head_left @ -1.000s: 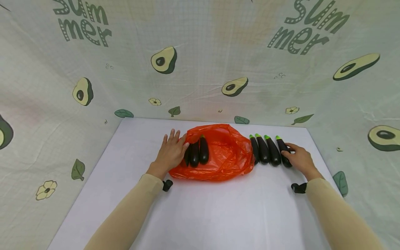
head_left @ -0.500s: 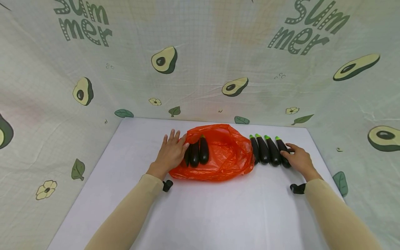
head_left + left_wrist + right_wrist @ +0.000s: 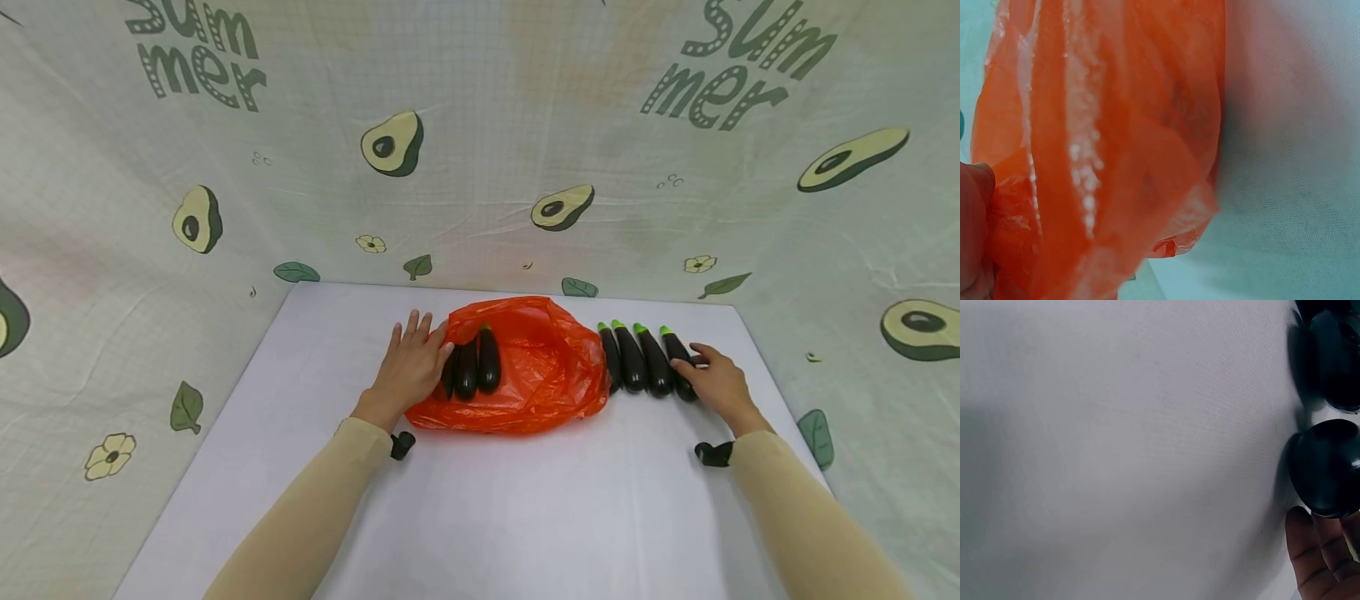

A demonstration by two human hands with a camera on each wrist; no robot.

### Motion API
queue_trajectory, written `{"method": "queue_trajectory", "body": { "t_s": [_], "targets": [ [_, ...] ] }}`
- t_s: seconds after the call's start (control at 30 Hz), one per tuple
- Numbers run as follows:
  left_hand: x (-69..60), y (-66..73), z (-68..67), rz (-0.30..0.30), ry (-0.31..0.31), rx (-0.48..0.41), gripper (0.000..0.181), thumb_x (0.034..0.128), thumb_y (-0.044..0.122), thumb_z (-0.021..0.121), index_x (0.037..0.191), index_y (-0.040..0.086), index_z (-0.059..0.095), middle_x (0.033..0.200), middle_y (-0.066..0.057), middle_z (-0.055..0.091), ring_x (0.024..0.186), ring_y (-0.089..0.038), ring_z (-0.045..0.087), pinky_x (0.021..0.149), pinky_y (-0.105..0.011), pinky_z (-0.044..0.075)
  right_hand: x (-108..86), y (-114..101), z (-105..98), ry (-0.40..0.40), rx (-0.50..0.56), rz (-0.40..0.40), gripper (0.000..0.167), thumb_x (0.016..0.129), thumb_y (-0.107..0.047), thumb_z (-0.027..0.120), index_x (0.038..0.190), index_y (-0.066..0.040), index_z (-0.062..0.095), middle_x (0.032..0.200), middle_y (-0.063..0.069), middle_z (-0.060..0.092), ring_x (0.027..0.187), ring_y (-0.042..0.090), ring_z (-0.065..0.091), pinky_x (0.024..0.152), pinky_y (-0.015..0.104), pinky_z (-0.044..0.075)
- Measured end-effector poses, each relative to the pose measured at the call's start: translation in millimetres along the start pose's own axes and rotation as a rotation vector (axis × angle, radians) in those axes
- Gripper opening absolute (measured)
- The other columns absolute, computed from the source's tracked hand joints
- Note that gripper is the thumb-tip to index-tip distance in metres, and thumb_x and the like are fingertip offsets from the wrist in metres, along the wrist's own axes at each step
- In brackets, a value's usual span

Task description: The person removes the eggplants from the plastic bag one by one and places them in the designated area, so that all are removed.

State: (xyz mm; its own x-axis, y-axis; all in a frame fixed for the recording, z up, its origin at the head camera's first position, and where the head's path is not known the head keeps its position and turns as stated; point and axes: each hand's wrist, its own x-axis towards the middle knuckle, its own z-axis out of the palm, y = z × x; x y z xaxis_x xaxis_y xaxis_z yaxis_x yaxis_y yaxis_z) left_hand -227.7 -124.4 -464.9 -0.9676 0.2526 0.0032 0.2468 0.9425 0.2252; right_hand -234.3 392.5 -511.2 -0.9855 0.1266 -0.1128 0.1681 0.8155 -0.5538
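A red plastic bag [image 3: 547, 408] lies in the middle of the table, its mouth spread wide. Inside its left part are several dark eggplants [image 3: 490, 360], partly hidden by my left hand [image 3: 408, 367]. That hand rests on the bag's left edge with fingers straight. In the left wrist view the bag [image 3: 1116, 125] fills the middle. To the right of the bag several green-tipped eggplants [image 3: 632, 358] lie in a row. My right hand [image 3: 722, 387] holds the rightmost eggplant [image 3: 673, 343], thumb across it and fingers along its right side. The right wrist view shows the eggplant's round end [image 3: 1325, 469] against the fingers.
The table [image 3: 510, 508] has a white cover. A cloth printed with avocados [image 3: 393, 143] and leaves hangs behind it and at both sides. The leftmost eggplant of the row touches or nearly touches the bag's right edge.
My right hand and the rightmost eggplant have shifted very slightly left, towards the row. The left hand and the bag stay in place.
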Motion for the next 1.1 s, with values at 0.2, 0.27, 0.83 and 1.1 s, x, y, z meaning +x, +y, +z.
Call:
{"method": "queue_trajectory", "body": {
  "t_s": [0.2,0.27,0.83,1.1],
  "targets": [
    [0.0,0.3,-0.3,-0.001,-0.001,-0.008,0.060,0.1146,0.041,0.040,0.168,0.015,0.031,0.173,-0.020,0.025,0.164,-0.040,0.008,0.131,-0.061,0.007,-1.1,-1.6,2.0,0.040,0.024,0.001,0.080,0.107,-0.047,0.055,0.159,0.009,0.033,0.148,0.039,0.048,0.133,0.055,0.051,0.105,0.066,0.046],
    [0.0,0.3,0.0,0.000,0.000,-0.009,0.060,0.1145,0.041,0.040,0.168,0.015,0.031,0.173,-0.020,0.026,0.164,-0.040,0.008,0.131,-0.061,0.007,-1.0,-1.5,3.0,0.051,0.037,0.000,0.078,0.107,-0.046,0.056,0.160,0.008,0.032,0.150,0.039,0.046,0.134,0.054,0.050,0.106,0.067,0.045],
    [0.2,0.6,0.3,0.005,-0.002,0.009,0.060,0.1148,0.042,0.038,0.168,0.014,0.030,0.173,-0.020,0.026,0.164,-0.041,0.008,0.131,-0.062,0.008,0.7,4.4,9.5,0.101,0.079,-0.045,0.072,0.106,-0.034,0.061,0.159,0.006,0.035,0.148,0.038,0.049,0.133,0.054,0.052,0.105,0.064,0.046],
    [0.3,2.8,-3.2,0.006,-0.010,0.019,0.061,0.1148,0.043,0.037,0.168,0.014,0.028,0.174,-0.020,0.024,0.164,-0.040,0.006,0.131,-0.061,0.007,-3.8,-1.3,3.8,0.131,0.106,-0.066,0.071,0.107,-0.033,0.061,0.159,0.007,0.035,0.148,0.039,0.049,0.134,0.056,0.049,0.107,0.068,0.042]
  ]
}}
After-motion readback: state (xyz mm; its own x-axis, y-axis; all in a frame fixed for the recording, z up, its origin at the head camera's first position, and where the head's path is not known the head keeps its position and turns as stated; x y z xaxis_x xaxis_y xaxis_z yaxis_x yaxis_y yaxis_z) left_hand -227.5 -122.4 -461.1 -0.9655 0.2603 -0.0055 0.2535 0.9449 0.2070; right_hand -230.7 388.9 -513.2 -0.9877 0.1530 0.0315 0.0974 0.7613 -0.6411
